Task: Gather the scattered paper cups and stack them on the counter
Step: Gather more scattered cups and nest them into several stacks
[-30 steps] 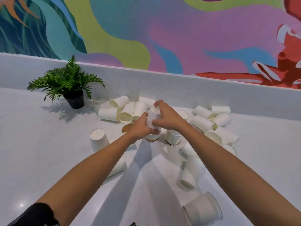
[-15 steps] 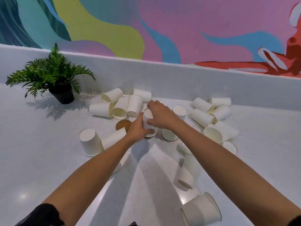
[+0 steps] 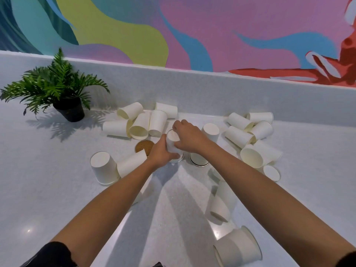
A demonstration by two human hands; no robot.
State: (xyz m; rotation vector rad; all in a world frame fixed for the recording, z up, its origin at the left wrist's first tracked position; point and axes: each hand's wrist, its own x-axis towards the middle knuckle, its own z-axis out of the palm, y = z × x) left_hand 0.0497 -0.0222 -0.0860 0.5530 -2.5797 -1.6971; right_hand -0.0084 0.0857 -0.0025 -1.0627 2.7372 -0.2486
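White paper cups (image 3: 158, 122), pale speckled counter (image 3: 48, 189), green plant (image 3: 54, 83) in black pot (image 3: 70, 109), multicoloured swirled mural (image 3: 192, 31).

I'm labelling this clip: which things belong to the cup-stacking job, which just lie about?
Job: upside-down white paper cup held by left hand and right hand; scattered white paper cups; white counter.
Idle: green fern in black pot; round cork coaster.

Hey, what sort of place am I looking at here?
Most likely a cafe or drinks bar, though that is a guess: a pale speckled counter strewn with white paper cups, a bright painted mural on the wall behind, and a small potted fern for decoration.
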